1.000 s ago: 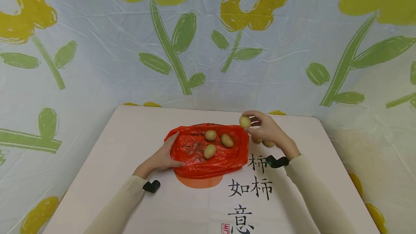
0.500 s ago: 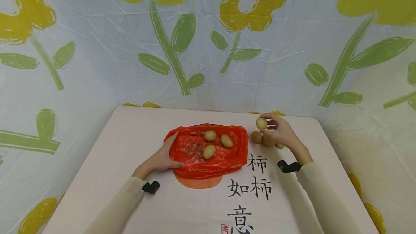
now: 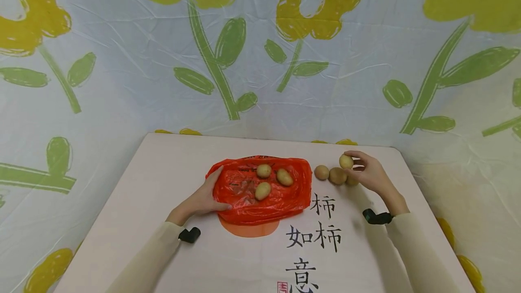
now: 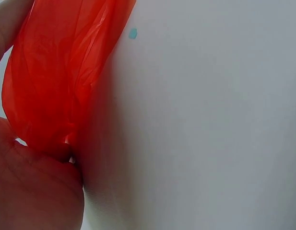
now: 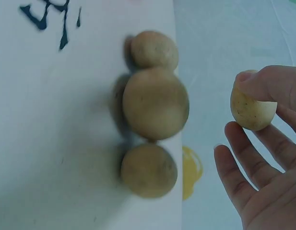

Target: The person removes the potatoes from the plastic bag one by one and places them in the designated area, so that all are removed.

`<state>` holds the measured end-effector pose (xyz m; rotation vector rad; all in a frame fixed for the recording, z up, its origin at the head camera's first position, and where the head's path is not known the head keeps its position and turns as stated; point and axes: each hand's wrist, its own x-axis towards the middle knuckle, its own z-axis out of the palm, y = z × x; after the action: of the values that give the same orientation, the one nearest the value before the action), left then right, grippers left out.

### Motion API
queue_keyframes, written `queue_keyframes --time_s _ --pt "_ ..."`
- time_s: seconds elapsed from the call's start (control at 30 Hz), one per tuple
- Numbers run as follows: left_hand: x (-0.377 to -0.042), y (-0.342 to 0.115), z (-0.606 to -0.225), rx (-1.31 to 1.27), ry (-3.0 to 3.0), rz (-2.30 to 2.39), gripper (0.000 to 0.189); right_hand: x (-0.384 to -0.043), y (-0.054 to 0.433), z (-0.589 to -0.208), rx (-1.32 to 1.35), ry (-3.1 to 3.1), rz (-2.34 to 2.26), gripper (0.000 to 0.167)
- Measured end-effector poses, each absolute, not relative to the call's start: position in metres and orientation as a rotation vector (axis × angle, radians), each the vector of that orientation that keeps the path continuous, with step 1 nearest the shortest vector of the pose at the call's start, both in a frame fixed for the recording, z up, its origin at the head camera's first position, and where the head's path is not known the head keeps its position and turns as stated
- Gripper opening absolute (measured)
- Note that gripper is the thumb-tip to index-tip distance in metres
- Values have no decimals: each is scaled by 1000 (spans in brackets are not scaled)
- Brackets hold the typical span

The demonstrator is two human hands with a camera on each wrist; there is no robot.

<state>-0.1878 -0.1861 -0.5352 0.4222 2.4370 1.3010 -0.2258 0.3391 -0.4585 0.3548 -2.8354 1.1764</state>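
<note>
My right hand (image 3: 368, 173) pinches a small pale potato (image 3: 346, 161) between thumb and fingers, raised over the right end of a row of potatoes. In the right wrist view that potato (image 5: 253, 108) sits under the thumb, with the other fingers spread below. Three potatoes make up the row, including a browner one (image 3: 338, 176) and the leftmost one (image 3: 321, 172). A spread red plastic bag (image 3: 240, 180) carries three more potatoes, one of them at the front (image 3: 262, 191). My left hand (image 3: 205, 196) grips the bag's left edge, fingers behind and thumb along the near side.
The pale table (image 3: 171, 157) bears black brush characters (image 3: 301, 236) and an orange print partly covered by the bag. Flower-patterned cloth (image 3: 163, 58) hangs close behind the table's far edge and at both sides.
My right hand has carried the potato rightward from the bag's far right corner to above the row's right end. The left hand and bag have stayed put.
</note>
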Motion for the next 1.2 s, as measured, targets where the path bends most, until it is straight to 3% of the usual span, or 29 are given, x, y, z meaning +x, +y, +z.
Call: queue_keyframes --time_s 0.67,1.2 --pt "-188 -187 -539 402 2436 1301 128 -196 399 -474 147 -2901 1063 53" --pt "-187 -186 -536 383 2442 1294 126 -190 399 -503 81 -2957 1099 54"
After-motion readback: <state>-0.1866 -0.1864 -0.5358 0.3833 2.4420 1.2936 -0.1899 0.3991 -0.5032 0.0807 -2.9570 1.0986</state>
